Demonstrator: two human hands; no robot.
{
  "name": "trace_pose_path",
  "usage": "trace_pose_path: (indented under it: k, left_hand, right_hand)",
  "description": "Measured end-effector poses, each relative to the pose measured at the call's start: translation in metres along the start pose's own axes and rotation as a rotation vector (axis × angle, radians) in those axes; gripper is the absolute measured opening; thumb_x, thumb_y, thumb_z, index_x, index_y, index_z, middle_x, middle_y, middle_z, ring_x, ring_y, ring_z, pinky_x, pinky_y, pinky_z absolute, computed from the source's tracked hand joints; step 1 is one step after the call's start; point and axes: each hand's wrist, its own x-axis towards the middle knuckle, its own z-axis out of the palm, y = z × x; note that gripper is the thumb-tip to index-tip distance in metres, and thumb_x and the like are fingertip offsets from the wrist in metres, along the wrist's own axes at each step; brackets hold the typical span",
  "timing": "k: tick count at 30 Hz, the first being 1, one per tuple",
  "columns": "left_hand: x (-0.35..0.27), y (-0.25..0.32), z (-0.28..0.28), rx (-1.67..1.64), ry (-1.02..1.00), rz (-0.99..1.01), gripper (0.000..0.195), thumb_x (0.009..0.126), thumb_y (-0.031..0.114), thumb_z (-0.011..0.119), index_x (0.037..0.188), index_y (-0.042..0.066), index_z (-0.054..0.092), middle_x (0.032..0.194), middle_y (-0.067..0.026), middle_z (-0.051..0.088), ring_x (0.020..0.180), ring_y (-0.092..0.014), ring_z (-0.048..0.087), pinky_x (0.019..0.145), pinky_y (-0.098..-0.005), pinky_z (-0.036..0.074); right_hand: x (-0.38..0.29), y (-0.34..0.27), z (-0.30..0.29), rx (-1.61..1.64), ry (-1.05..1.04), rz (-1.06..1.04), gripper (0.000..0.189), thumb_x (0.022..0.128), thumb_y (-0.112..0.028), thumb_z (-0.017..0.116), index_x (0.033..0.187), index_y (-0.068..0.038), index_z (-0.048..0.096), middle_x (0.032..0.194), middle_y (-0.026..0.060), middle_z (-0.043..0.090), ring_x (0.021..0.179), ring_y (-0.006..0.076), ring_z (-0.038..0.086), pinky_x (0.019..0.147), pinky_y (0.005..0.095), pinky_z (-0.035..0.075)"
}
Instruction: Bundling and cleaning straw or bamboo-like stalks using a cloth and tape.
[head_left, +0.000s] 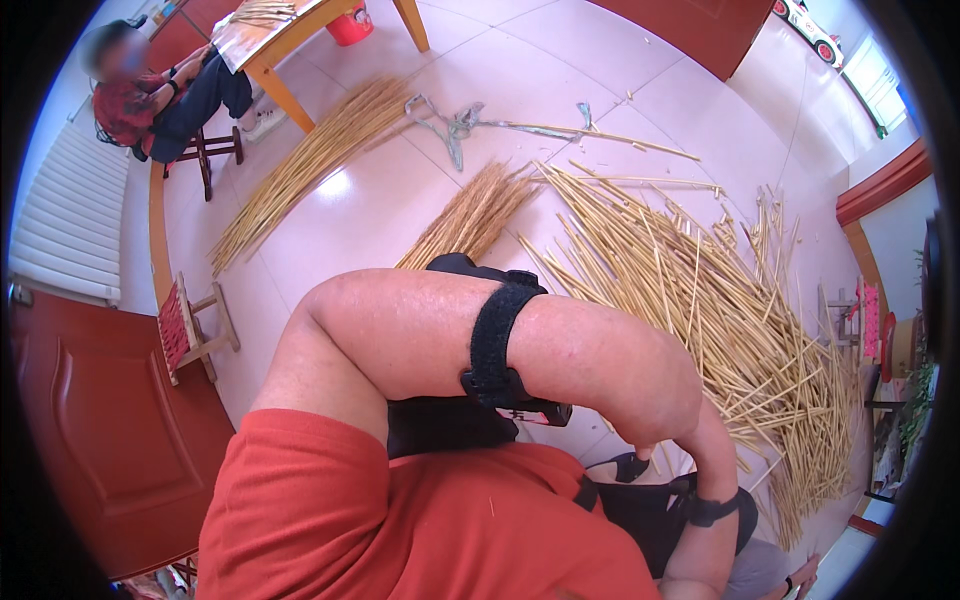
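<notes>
My left arm reaches across my body to the right, with a black strap and a small black device on the forearm. My left hand (652, 390) is bent downward and meets my right hand (711, 435) in front of my right side. A single fingertip shows below the left hand; the other fingers are hidden, so what either hand holds cannot be seen. The right wrist wears a black band (712, 511). Just beyond the hands lies a wide, loose heap of straw-coloured stalks (720, 300). A bundle of brushy seed heads (472, 210) lies partly behind my left forearm.
A longer bundle of stalks (315, 165) lies further left, near tangled plastic twine (457, 124). A person (142, 105) sits by a wooden table (277, 41). Low stools (199, 326) stand left and right. A red bucket (351, 26) is under the table.
</notes>
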Motion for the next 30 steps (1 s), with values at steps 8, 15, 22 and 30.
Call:
trace_pose_path:
  k: [8,15,22,30]
  left_hand:
    - [0.0,-0.002,0.009,0.014,0.099,0.103,0.014,0.072,0.01,0.063,0.08,-0.001,0.066,0.073,-0.0204,0.062,0.066,-0.038,0.056,0.058,-0.0425,0.045]
    - [0.015,-0.008,0.0,0.099,-0.036,0.128,0.015,0.075,0.013,0.061,0.081,0.0,0.058,0.068,-0.0139,0.059,0.066,-0.033,0.059,0.06,-0.0396,0.047]
    - [0.005,0.004,-0.014,0.023,-0.359,0.387,0.031,0.081,0.019,0.057,0.108,0.004,0.057,0.075,-0.0072,0.055,0.069,-0.026,0.058,0.07,-0.0391,0.045]
    - [-0.01,0.039,-0.008,-0.922,-0.464,1.009,0.023,0.09,0.023,0.05,0.081,0.005,0.06,0.075,-0.0082,0.058,0.075,-0.026,0.059,0.065,-0.0378,0.047]
  right_hand:
    - [0.004,0.026,0.022,-0.002,0.011,-0.042,0.046,0.082,-0.037,0.052,0.114,-0.005,0.057,0.112,0.0231,0.057,0.11,0.0375,0.051,0.087,0.0405,0.042]
    - [-0.009,0.054,0.035,-0.046,0.157,-0.099,0.027,0.08,-0.023,0.059,0.101,-0.006,0.062,0.095,0.0192,0.063,0.09,0.0372,0.059,0.076,0.0442,0.048]
    - [0.001,0.049,0.026,-0.084,0.111,-0.052,0.031,0.081,-0.025,0.06,0.104,-0.004,0.058,0.094,0.0193,0.063,0.09,0.0366,0.059,0.076,0.0444,0.047]
    - [0.004,0.059,0.032,-0.076,0.095,-0.07,0.032,0.082,-0.024,0.06,0.106,-0.004,0.056,0.093,0.0185,0.063,0.09,0.0359,0.06,0.077,0.0441,0.047]
